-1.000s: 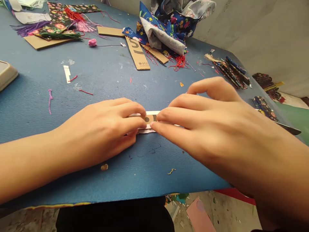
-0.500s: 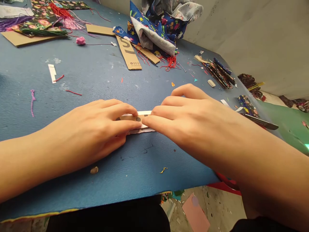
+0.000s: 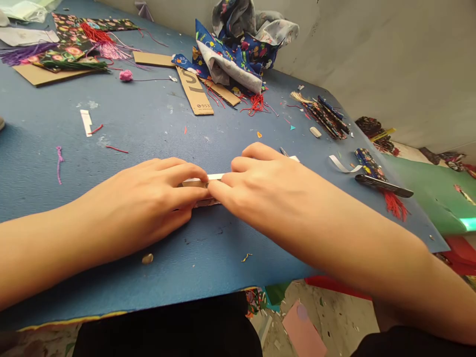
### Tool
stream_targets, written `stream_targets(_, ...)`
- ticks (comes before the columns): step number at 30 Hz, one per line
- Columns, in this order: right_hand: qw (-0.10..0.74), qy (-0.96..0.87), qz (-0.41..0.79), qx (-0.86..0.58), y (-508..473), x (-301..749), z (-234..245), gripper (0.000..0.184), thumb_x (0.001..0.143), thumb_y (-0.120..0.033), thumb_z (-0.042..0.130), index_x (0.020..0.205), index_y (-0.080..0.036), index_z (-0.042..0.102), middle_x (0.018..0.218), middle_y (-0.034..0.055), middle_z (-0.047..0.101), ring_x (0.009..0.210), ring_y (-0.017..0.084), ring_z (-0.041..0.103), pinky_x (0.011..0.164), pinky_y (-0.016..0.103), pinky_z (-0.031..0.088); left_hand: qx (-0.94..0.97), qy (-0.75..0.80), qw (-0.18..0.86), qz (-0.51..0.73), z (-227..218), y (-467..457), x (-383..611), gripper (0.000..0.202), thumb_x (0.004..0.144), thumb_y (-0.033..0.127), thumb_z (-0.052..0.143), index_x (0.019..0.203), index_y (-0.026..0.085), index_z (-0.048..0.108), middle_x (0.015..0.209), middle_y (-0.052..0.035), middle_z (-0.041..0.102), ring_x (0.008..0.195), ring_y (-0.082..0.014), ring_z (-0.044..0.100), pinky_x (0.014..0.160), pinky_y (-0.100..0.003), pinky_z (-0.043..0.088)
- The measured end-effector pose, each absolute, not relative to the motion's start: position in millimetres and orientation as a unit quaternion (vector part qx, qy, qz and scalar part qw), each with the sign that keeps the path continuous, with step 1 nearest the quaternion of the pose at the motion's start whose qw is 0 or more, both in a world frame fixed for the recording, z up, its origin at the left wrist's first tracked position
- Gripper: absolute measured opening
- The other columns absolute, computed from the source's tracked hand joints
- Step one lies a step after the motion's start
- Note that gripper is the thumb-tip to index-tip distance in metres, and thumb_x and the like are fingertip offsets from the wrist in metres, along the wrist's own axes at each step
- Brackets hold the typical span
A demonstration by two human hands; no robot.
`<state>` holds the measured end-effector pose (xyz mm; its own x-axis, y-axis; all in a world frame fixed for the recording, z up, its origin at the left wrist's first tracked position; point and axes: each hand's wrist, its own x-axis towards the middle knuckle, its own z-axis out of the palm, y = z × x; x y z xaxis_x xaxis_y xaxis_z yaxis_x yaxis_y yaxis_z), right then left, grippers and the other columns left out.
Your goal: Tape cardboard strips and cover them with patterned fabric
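A narrow cardboard strip [image 3: 194, 184] with white edging lies flat on the blue table, mostly hidden under my hands. My left hand [image 3: 154, 198] is closed on its left part, thumb and index finger pressed to it. My right hand [image 3: 256, 183] bends its fingers over the strip's right part, its thumb close to my left fingertips. Some pale pinkish material [image 3: 206, 202] shows along the strip's near side. What lies under my right palm cannot be seen.
Blue patterned fabric [image 3: 238, 59] is heaped at the back beside a printed cardboard piece [image 3: 195, 91]. A black-handled cutter [image 3: 384, 186] lies at the right near a patterned strip [image 3: 370, 163]. Floral fabric with tassels [image 3: 70, 49] lies back left. The table's front edge [image 3: 148, 310] is close.
My right hand has moved left along the strip, closer to my left hand, covering more of it. The view has shifted slightly, showing more of the cutter and red tassel at right.
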<state>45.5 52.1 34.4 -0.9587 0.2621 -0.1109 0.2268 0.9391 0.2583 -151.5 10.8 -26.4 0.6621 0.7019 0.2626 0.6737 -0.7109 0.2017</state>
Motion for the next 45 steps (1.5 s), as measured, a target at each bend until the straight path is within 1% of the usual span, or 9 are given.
stream_targets(5, 0.088, 0.978, 0.153, 0.107, 53, 40, 32, 0.013, 0.081, -0.009, 0.052, 0.08, -0.018, 0.06, 0.069, 0.0003, 0.062, 0.071, 0.02, 0.059, 0.088, 0.04, 0.041, 0.911, 0.381, 0.054, 0.146, -26, 10, -153, 0.028, 0.088, 0.015, 0.041, 0.108, 0.021, 0.06, 0.116, -0.0069, 0.059, 0.101, -0.0224, 0.056, 0.087, -0.037, 0.045)
stream_targets(8, 0.034, 0.975, 0.186, 0.114, 54, 52, 33, 0.033, 0.09, -0.005, 0.037, 0.115, -0.017, 0.055, 0.105, 0.0039, 0.065, 0.104, 0.022, 0.056, 0.107, 0.05, 0.026, 0.907, 0.393, 0.056, 0.141, -25, 10, -154, 0.029, 0.088, 0.016, 0.042, 0.11, 0.023, 0.06, 0.113, -0.0068, 0.06, 0.102, -0.0232, 0.056, 0.088, -0.038, 0.045)
stream_targets(10, 0.0, 0.969, 0.206, 0.136, 52, 67, 35, 0.046, 0.091, -0.003, 0.035, 0.135, -0.018, 0.038, 0.135, 0.0074, 0.05, 0.126, 0.026, 0.04, 0.109, 0.057, 0.019, 0.906, 0.396, 0.063, 0.137, -23, 11, -154, 0.032, 0.088, 0.017, 0.041, 0.112, 0.024, 0.061, 0.112, -0.0066, 0.06, 0.101, -0.0233, 0.056, 0.088, -0.039, 0.045)
stream_targets(12, -0.032, 0.959, 0.213, 0.184, 47, 87, 36, 0.052, 0.091, -0.006, 0.042, 0.14, -0.02, 0.03, 0.145, 0.0089, 0.038, 0.133, 0.028, 0.03, 0.108, 0.06, 0.016, 0.905, 0.398, 0.081, 0.128, -20, 12, -154, 0.033, 0.089, 0.019, 0.039, 0.113, 0.025, 0.061, 0.114, -0.0061, 0.06, 0.098, -0.0226, 0.057, 0.086, -0.038, 0.046)
stream_targets(17, -0.153, 0.873, 0.16, 0.435, 24, 155, 19, 0.032, 0.089, -0.032, 0.055, 0.114, -0.011, 0.054, 0.11, 0.0148, 0.061, 0.104, 0.028, 0.055, 0.091, 0.044, 0.044, 0.898, 0.418, 0.096, 0.099, -4, 16, -145, 0.026, 0.089, 0.031, 0.043, 0.1, 0.028, 0.067, 0.103, -0.0037, 0.064, 0.093, -0.0236, 0.058, 0.085, -0.041, 0.044)
stream_targets(22, -0.11, 0.727, -0.046, 0.676, -7, 193, -4, 0.033, 0.088, -0.041, 0.049, 0.106, -0.015, 0.057, 0.104, 0.0123, 0.063, 0.095, 0.028, 0.06, 0.079, 0.039, 0.048, 0.846, 0.503, 0.14, 0.108, 16, 17, -118, 0.03, 0.088, 0.045, 0.045, 0.103, 0.023, 0.058, 0.097, -0.0049, 0.064, 0.078, -0.0227, 0.062, 0.066, -0.033, 0.046)
stream_targets(32, -0.126, 0.682, -0.08, 0.716, -3, 175, -6, 0.027, 0.087, -0.039, 0.045, 0.096, -0.018, 0.061, 0.104, 0.0112, 0.063, 0.095, 0.028, 0.061, 0.076, 0.035, 0.044, 0.805, 0.478, 0.295, 0.192, 3, 33, -121, 0.038, 0.089, 0.053, 0.037, 0.097, 0.022, 0.058, 0.09, -0.0045, 0.063, 0.072, -0.018, 0.06, 0.066, -0.028, 0.047)
stream_targets(40, -0.165, 0.637, -0.141, 0.739, -73, 175, 13, 0.034, 0.082, -0.043, 0.049, 0.111, -0.025, 0.052, 0.088, 0.0044, 0.069, 0.08, 0.028, 0.066, 0.067, 0.036, 0.047, 0.763, 0.505, 0.345, 0.21, 6, 29, -126, 0.035, 0.08, 0.055, 0.051, 0.089, 0.024, 0.066, 0.082, -0.0004, 0.071, 0.071, -0.0182, 0.063, 0.058, -0.022, 0.045)
stream_targets(45, -0.075, 0.666, -0.184, 0.719, -107, 163, 17, 0.053, 0.068, -0.041, 0.065, 0.118, -0.027, 0.053, 0.121, 0.0066, 0.06, 0.108, 0.032, 0.058, 0.076, 0.039, 0.049, 0.759, 0.486, 0.367, 0.23, 4, 29, -129, 0.035, 0.077, 0.054, 0.057, 0.094, 0.025, 0.068, 0.084, 0.0009, 0.073, 0.078, -0.0186, 0.066, 0.061, -0.02, 0.046)
